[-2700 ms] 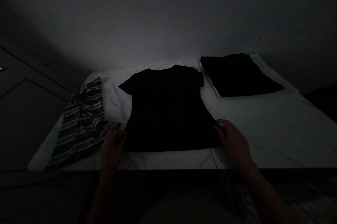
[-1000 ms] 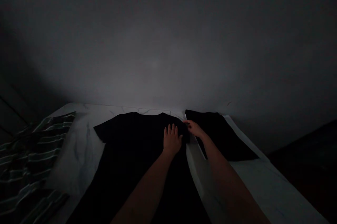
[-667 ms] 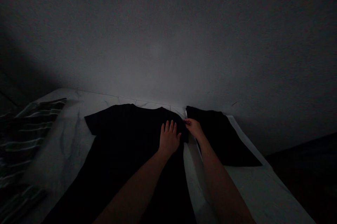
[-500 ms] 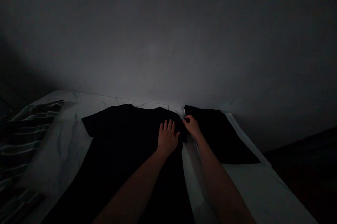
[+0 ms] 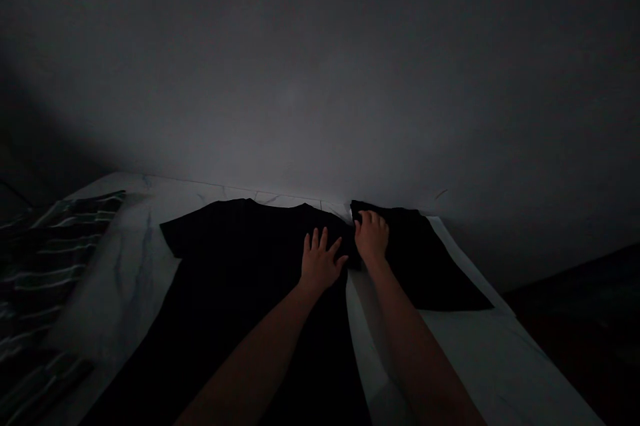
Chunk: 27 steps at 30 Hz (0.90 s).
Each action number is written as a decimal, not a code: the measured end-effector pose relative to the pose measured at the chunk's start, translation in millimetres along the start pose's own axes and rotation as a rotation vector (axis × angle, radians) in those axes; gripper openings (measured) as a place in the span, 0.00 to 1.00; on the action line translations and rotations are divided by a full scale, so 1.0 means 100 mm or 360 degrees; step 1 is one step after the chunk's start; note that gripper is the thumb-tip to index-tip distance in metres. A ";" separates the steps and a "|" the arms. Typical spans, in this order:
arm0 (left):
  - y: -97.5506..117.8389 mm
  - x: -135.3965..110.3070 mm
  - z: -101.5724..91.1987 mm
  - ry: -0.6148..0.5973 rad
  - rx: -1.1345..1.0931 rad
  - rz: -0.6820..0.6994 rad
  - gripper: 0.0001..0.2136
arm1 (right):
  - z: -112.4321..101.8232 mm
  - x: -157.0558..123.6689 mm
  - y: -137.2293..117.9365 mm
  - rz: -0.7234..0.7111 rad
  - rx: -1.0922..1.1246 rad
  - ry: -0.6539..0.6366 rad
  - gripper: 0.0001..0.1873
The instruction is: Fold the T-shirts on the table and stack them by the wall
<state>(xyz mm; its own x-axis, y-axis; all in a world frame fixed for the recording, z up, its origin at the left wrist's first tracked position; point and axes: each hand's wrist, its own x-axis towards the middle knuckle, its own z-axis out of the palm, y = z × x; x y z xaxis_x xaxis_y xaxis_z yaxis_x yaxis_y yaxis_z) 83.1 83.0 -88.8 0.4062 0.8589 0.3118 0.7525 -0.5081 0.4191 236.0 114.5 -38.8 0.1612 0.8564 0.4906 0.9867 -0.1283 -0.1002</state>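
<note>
A black T-shirt [image 5: 240, 266] lies spread out on the marble-patterned tabletop, its neckline toward the wall. My left hand [image 5: 321, 263] rests flat on its right shoulder area, fingers spread. At the end of the right sleeve is my right hand [image 5: 373, 234], its fingers curled and the thumb against the sleeve's edge. The darkness blurs exactly how much cloth lies between those fingers. Just beyond my right hand lies a folded black garment [image 5: 425, 266], close beside the sleeve.
A dark striped garment [image 5: 55, 266] lies along the left side of the marble-patterned tabletop [image 5: 135, 279]. A plain grey wall [image 5: 300, 79] rises directly behind the table. The table's right edge drops off into shadow, and the lighting is very dim.
My right hand has shifted slightly right, drawing the sleeve outward, and its fingers have turned more over the edge. My left hand stays put with its fingers spread wider.
</note>
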 end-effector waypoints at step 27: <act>-1.09 -0.04 -1.07 0.0567 -0.0772 -0.1210 0.18 | 0.45 0.02 -1.99 -0.0575 0.0506 -0.0461 0.24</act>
<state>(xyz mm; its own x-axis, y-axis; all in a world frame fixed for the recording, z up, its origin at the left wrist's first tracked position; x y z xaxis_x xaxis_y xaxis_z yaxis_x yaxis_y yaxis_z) -56.3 128.4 -44.4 -0.3415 0.9397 0.0193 0.4213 0.1347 0.8969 38.6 164.1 -57.3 -0.2429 0.9260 0.2889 0.9152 0.3175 -0.2481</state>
